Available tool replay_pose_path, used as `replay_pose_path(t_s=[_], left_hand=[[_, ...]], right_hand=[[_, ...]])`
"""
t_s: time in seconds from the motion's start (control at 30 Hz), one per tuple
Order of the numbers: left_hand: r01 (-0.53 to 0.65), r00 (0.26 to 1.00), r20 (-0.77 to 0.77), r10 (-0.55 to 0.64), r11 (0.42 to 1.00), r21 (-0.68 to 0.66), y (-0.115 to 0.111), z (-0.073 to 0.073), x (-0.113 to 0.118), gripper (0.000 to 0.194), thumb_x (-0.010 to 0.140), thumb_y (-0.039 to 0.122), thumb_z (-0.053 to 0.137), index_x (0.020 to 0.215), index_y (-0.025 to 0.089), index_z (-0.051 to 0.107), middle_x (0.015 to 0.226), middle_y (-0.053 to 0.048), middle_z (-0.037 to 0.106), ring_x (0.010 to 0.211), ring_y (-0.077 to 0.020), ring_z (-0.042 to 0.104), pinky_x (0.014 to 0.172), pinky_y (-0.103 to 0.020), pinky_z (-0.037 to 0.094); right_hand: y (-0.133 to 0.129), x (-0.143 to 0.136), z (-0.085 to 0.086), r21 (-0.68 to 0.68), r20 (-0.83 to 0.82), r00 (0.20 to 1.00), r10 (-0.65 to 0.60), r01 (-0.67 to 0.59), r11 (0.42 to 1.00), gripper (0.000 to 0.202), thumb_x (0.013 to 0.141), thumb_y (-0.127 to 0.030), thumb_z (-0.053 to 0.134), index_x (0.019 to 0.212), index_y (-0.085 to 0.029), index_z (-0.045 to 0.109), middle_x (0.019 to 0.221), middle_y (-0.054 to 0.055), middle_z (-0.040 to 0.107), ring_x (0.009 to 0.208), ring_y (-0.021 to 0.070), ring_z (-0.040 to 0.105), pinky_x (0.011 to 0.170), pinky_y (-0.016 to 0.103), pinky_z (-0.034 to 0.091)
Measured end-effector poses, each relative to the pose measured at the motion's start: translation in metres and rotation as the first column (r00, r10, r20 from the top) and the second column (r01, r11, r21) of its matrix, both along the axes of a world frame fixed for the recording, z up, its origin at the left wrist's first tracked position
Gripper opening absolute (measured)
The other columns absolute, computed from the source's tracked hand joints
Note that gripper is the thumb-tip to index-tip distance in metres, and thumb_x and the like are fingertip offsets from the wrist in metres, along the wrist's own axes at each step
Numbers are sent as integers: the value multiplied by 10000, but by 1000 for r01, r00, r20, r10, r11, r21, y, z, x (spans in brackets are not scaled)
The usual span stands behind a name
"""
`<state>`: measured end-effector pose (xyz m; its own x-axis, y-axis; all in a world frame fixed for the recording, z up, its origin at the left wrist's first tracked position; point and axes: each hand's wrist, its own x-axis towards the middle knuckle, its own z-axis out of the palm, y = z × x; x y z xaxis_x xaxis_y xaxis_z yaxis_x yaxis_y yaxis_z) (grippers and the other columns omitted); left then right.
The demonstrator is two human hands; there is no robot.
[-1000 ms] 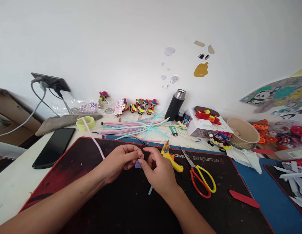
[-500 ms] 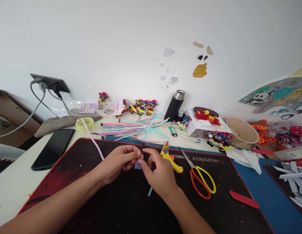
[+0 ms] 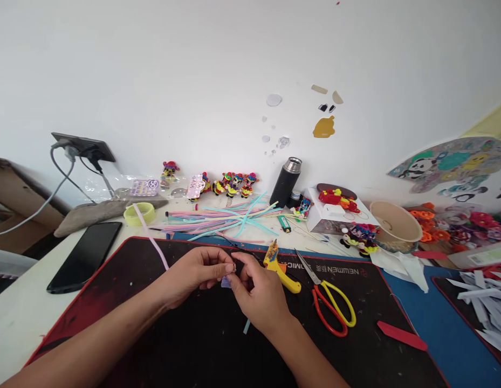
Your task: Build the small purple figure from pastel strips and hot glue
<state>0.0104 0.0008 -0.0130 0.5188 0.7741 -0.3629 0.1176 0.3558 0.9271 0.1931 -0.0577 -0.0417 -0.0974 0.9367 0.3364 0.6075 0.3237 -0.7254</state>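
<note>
My left hand point(image 3: 199, 272) and my right hand point(image 3: 258, 291) meet above the black desk mat point(image 3: 185, 345), thumbs and forefingers pinched together. Between them is a small purple-and-pink fuzzy piece point(image 3: 225, 282), which looks like bent pipe cleaner; the fingers hide most of it. A long lavender pipe cleaner point(image 3: 151, 237) runs from the yellow tape roll point(image 3: 131, 216) to behind my left hand. Under my right hand a short pale-blue strip point(image 3: 246, 326) lies on the mat. The yellow glue gun point(image 3: 288, 281) is just beyond that hand, with scissors point(image 3: 335, 310) to its right.
Behind the mat lie a pile of pastel pipe cleaners point(image 3: 218, 218), several small fuzzy dolls point(image 3: 233, 184) and a black thermos point(image 3: 283, 186). A phone point(image 3: 85, 256) is at left. On the right are a beige bowl point(image 3: 396, 223), a red strip point(image 3: 402, 335) and white paper strips point(image 3: 487, 302).
Both hands keep their pinch on the small piece, with the fingers shifting slightly. The whole view has tilted a little, so the background sits lower and slightly further left.
</note>
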Motion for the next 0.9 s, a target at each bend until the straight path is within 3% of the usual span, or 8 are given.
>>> replay_pose_path(t_s=[0.4,0.9], left_hand=[[-80,995,48,83,996,-51,-2,0,2,442,703,544,877,787,149,695,601,39,548,519,-86,389,484,-224,225],[-41,999,13,41,998,-47,0,2,-1,436,732,560,836,748,154,677,593,43,528,520,-87,377,497,-232,229]], right_hand=[[1,0,-2,10,18,1000,-20,19,1000,350,959,-289,621,1290,-212,704,634,-38,654,527,148,615,566,240,444],[2,2,-1,44,24,1000,-16,15,999,317,975,-305,629,1258,-206,734,626,-30,661,524,145,618,557,238,441]])
